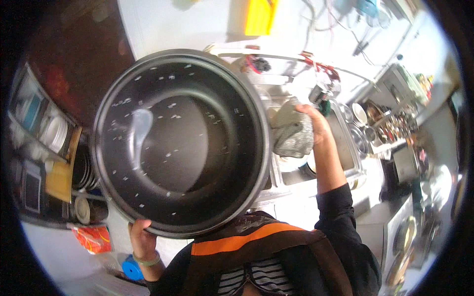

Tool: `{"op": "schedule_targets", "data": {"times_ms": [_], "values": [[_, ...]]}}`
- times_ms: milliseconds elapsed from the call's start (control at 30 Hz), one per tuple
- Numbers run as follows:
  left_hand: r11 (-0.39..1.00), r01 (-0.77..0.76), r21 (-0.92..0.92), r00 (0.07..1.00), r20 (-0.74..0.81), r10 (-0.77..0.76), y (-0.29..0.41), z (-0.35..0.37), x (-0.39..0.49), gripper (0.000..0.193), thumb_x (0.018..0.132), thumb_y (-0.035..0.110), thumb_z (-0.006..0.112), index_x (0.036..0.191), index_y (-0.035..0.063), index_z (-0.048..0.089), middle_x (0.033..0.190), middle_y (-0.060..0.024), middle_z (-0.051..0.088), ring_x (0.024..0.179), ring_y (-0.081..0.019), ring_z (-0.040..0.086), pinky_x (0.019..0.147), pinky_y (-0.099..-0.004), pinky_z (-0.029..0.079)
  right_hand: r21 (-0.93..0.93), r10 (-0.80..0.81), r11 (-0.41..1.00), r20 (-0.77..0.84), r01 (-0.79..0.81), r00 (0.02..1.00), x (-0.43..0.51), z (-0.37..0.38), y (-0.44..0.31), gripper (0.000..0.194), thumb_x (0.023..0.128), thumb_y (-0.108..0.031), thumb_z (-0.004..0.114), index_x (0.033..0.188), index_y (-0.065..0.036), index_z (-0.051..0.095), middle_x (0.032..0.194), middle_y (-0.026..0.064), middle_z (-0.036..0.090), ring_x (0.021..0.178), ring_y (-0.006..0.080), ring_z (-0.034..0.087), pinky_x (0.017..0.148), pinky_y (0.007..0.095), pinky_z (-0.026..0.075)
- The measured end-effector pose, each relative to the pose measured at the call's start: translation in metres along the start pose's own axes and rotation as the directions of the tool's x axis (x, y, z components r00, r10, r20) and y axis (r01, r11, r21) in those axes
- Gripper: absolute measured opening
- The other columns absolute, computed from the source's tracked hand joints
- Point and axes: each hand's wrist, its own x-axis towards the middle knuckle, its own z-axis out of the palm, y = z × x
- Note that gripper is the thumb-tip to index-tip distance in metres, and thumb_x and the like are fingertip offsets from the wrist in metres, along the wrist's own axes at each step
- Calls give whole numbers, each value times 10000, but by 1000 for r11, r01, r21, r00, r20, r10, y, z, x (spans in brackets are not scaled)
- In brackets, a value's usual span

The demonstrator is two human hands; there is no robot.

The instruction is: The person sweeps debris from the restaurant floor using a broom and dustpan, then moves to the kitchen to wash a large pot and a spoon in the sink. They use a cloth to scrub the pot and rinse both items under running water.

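Observation:
A large dark inner pot of a rice cooker fills the view's left centre, its open mouth facing me. Small white bits that look like rice grains are scattered over its inner wall and bottom. A pale spoon-shaped patch shows on the inner left side; whether it is a paddle or a reflection is unclear. My left hand grips the pot's lower rim, thumb over the edge and fingers hidden behind. Right of the pot, my right hand holds a bunched grey cloth above a metal sink.
The steel sink stretches behind my right forearm, with white dishes in it. Metal bowls and plates stand farther right. At left are shelves with stacked white plates. A yellow holder hangs on the wall.

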Motion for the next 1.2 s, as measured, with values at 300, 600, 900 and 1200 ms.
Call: {"op": "schedule_targets", "data": {"times_ms": [300, 600, 900, 1200], "values": [[791, 601, 113, 754, 249, -608, -79, 169, 53, 168, 797, 59, 508, 933, 18, 598, 923, -89, 644, 882, -237, 619, 851, -395, 487, 235, -169, 919, -489, 316, 855, -139, -172, -88, 291, 749, -176, 700, 975, -12, 618, 911, 132, 659, 793, 282, 633, 729, 403, 536], [573, 782, 247, 549, 164, -820, -179, 304, 31, 249, 841, 72, 461, 1037, -36, 569, 995, -124, 652, 954, -259, 619, 945, -397, 450, 340, -139, 882, -475, 327, 869, -164, -331, -98, 219, 757, -138, 698, 931, -29, 622, 860, 105, 669, 726, 240, 652, 672, 339, 555], [547, 820, 166, 542, 78, -837, -291, 363, 58, 180, 822, 39, 516, 982, -23, 571, 933, -113, 656, 900, -223, 639, 876, -336, 504, 374, -41, 886, -528, 275, 849, -143, -419, -144, 207, 766, -178, 697, 916, -51, 633, 827, 91, 672, 685, 239, 645, 624, 356, 545], [724, 684, 89, 694, 227, -684, -356, 363, 76, 59, 797, 50, 566, 847, 46, 599, 805, -47, 640, 780, -168, 626, 790, -309, 503, -212, -382, 924, -488, 318, 785, -85, -409, -202, 466, 744, -233, 681, 1131, 4, 576, 1024, 92, 626, 916, 215, 599, 819, 346, 473]]}}
